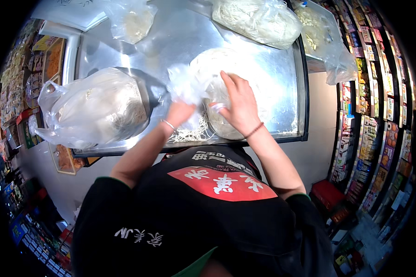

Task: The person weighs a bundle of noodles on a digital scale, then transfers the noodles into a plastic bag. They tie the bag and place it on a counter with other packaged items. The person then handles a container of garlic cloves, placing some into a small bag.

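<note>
On the metal counter [159, 48], my left hand [182, 112] is closed around a crumpled clear plastic bag [184, 83]; motion blurs both. My right hand [241, 104], its fingers spread, rests on or just over a pale, plastic-covered bundle [220, 121], with something white and thin by its thumb. Whether it grips anything I cannot tell. Loose thin noodles [190, 134] lie at the counter's near edge between my hands. Behind the right hand is a whitish round thing [215, 57], washed out by glare. A large tied plastic bag of noodles [104, 104] sits to the left.
A big bag of pale noodles [258, 22] lies at the far right, and a smaller bag [135, 24] at the far left. A tray with a bagged food [312, 34] stands beyond the counter's right rim. Packed store shelves [371, 131] line the right side.
</note>
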The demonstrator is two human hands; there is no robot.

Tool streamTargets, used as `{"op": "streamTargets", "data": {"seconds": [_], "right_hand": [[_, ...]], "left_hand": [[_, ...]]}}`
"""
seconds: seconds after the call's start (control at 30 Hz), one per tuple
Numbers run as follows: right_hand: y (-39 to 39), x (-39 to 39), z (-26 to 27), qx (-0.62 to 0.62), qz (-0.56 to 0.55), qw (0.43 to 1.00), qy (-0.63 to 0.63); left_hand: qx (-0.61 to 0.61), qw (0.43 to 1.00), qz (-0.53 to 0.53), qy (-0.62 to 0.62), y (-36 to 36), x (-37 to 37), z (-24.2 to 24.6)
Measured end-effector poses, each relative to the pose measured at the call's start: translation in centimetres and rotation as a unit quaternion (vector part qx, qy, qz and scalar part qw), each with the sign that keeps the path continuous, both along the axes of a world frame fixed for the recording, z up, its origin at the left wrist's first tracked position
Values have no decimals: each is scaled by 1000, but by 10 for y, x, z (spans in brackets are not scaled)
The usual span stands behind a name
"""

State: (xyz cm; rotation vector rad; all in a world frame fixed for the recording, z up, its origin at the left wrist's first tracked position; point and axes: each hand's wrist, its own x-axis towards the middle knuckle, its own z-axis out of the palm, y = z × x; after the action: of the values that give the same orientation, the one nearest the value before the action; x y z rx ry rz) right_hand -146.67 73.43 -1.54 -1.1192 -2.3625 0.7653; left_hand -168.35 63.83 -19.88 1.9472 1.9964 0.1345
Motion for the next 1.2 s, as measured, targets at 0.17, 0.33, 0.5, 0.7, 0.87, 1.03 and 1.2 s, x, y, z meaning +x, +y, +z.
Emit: {"op": "streamTargets", "data": {"seconds": [0.17,0.33,0.5,0.7,0.87,1.03,1.2], "right_hand": [[17,-30,-64,132,107,979,-112],[38,-41,-57,-304,-183,861,363],[73,-42,46,-356,-47,755,549],[81,-104,132,-332,138,761,540],[99,-156,184,-338,342,653,585],[68,-233,168,-245,126,826,492],[72,-207,51,-66,210,975,41]], "left_hand": [[-17,981,30,-190,-38,45,33],[-92,986,-5,-138,-46,41,37],[12,981,54,-186,-44,48,55],[-27,977,75,-196,-42,49,52],[8,982,36,-183,-48,55,18],[-80,981,44,-172,-46,45,64],[125,973,159,-107,-30,8,119]]}}
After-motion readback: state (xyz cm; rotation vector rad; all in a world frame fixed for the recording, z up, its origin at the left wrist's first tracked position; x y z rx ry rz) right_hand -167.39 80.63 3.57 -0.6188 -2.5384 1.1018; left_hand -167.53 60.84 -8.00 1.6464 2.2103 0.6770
